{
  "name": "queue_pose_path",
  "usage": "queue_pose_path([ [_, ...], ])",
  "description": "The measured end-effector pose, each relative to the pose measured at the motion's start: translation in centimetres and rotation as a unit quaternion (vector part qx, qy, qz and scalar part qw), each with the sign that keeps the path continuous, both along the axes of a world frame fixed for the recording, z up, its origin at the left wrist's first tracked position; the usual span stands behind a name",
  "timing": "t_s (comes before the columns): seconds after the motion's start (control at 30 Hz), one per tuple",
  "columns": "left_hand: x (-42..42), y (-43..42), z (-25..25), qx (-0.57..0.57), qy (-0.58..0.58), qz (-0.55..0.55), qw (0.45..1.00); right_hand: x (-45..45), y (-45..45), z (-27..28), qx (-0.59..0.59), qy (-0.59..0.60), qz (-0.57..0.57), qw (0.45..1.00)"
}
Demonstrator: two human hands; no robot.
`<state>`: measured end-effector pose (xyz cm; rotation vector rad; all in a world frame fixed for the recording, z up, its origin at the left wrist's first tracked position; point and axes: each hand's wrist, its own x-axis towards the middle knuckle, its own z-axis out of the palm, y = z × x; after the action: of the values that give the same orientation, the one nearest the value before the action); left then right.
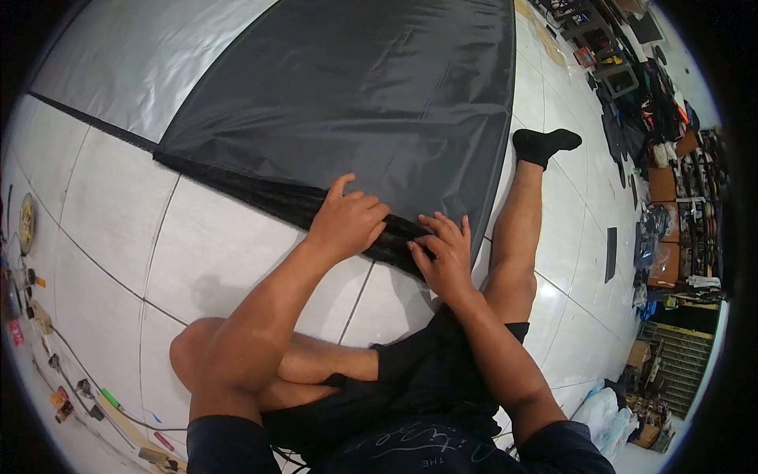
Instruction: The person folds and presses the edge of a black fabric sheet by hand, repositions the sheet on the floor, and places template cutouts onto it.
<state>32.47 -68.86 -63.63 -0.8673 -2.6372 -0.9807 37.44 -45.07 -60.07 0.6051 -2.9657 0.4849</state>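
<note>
A large dark grey sheet (355, 103) with a smooth, slightly shiny surface lies spread on the floor in front of me. Along its near side runs a black fuzzy fabric edge (245, 186), bunched and folded between my hands. My left hand (347, 221) is closed on this edge, its fingers curled over the fabric and the index finger raised. Close by on the right, near the sheet's corner, my right hand (444, 257) pinches the same edge between thumb and fingers, with the other fingers lifted. The fingertips' exact hold on the fabric is partly hidden.
Silvery sheeting (150, 71) adjoins the grey sheet at upper left. White floor tiles (103, 213) surround my legs. Cables and small tools, including a green-handled one (110, 397), lie at left. Shelves with boxes (663, 265) and a plastic bag (604, 419) stand along the right.
</note>
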Motion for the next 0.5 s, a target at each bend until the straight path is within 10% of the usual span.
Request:
queue_pose_path([
  [0.5,-0.1,0.07,-0.47,-0.009,0.019,0.012,1.0,-0.56,-0.16,0.33,0.03,0.064,0.015,0.997],
])
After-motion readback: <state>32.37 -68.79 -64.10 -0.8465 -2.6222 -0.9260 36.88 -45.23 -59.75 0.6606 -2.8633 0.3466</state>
